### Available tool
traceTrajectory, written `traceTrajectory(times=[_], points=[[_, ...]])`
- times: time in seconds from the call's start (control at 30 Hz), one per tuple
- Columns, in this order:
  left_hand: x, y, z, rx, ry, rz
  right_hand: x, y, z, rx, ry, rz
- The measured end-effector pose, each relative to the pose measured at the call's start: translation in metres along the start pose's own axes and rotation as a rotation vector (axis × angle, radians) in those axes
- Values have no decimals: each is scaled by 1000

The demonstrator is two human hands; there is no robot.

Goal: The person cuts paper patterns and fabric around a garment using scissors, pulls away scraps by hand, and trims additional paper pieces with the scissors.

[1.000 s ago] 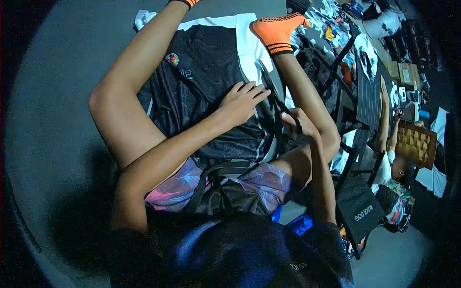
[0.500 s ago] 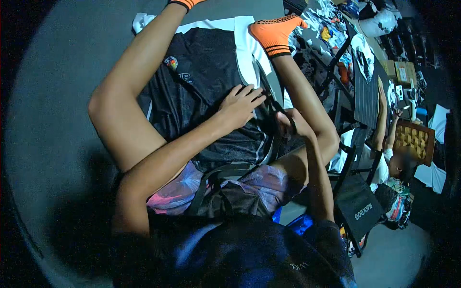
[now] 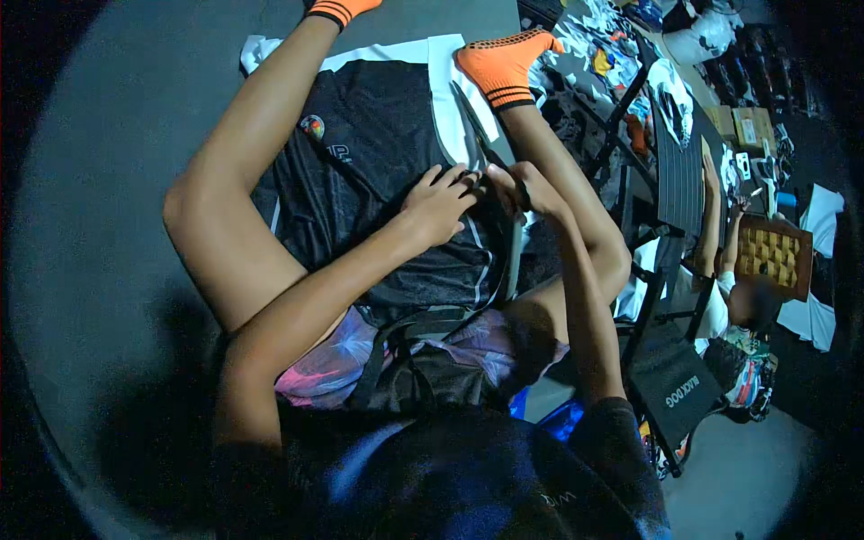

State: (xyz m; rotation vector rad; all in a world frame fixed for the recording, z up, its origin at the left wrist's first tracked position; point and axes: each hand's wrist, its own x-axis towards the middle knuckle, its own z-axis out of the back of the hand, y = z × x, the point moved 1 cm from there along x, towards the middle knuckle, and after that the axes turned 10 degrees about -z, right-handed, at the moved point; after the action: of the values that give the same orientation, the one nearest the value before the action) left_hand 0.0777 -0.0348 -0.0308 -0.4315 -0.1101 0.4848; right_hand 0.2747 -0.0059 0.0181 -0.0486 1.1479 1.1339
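A black jersey (image 3: 378, 117) with a small colourful badge lies between my legs, on top of white cloth (image 3: 445, 76). My left hand (image 3: 439, 205) rests on the jersey near its right edge, palm down with fingers spread. Just right of it, my right hand (image 3: 533, 191) is closed around the handles of a pair of scissors (image 3: 474, 117). The long blades point away from me, parted, along the white cloth beside the jersey. Fingers and dark cloth partly hide the handles.
My bent legs flank the cloth, with an orange sock (image 3: 504, 67) near the blades. To the right are a folding chair (image 3: 670, 387), heaped cloth scraps (image 3: 598, 40), cardboard boxes (image 3: 749, 128) and a woven-top stool (image 3: 772, 258). Another person (image 3: 715, 310) sits there, arms stretched forward.
My right hand and the scissors have moved forward and left, closer to my left hand. My left hand stays on the jersey, and the whole view has shifted slightly.
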Motion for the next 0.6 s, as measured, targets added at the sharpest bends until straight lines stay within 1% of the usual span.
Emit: traceTrajectory(times=[0.13, 0.27, 0.37, 0.43, 0.53, 0.6], points=[[0, 0, -2, 35, -33, -9, -21, -2, -9, -13, 26, 18], [0, 0, -2, 24, -44, -7, -7, -28, -15, 5, 101, 14], [1, -1, 3, 47, 50, 12, -4, -12, -17, -2, 36, 35], [2, -3, 4, 51, 51, 21, -1, -7, -15, -8, -1, 53], [1, -3, 6, 50, 56, 56, 6, -6, -14, 108, -5, 14], [1, -3, 7, 37, 27, 24, 17, -20, -19, 118, -30, 104]])
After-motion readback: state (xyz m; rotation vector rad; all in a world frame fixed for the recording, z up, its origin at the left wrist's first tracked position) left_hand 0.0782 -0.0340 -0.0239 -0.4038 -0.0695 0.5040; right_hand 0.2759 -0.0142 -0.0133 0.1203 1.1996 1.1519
